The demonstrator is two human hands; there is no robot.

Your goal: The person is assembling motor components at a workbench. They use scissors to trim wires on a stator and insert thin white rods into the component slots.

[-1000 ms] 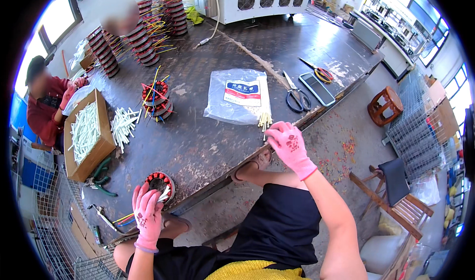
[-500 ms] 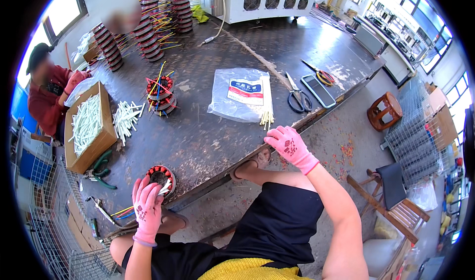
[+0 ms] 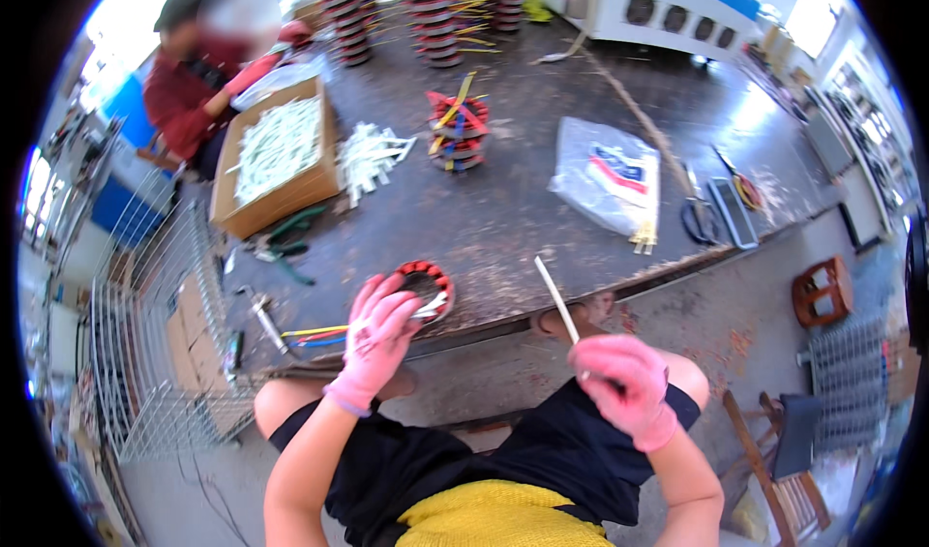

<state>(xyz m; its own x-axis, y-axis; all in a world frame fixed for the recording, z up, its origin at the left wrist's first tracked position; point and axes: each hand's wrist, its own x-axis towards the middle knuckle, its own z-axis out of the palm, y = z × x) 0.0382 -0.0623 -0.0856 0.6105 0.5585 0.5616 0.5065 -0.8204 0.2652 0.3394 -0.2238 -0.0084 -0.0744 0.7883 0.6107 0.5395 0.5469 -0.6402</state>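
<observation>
My left hand [image 3: 377, 329], in a pink glove, curls its fingers over the left side of a ring-shaped motor stator [image 3: 443, 279] with red windings, near the table's front edge. White sleeve pieces [image 3: 433, 305] show by the fingertips inside the ring. My right hand [image 3: 624, 383], also gloved in pink, is closed on a thin white cable tie [image 3: 554, 294]. The strip points up and away, above the table's front edge. Farther right lies a clear plastic bag [image 3: 590, 184] with a bundle of cream cable ties [image 3: 645, 236] sticking out of its near end.
An open carton [image 3: 228, 194] of white tubes stands at left, loose white tubes [image 3: 373, 160] beside it. Green-handled pliers [image 3: 290, 242], another stator stack [image 3: 457, 136], scissors [image 3: 699, 220] and a phone [image 3: 733, 213] lie around. A co-worker [image 3: 189, 97] sits at far left.
My right hand has moved from beside the bag's end toward my lap, bringing a white cable tie with it. The head view has shifted; my left hand stays at the stator.
</observation>
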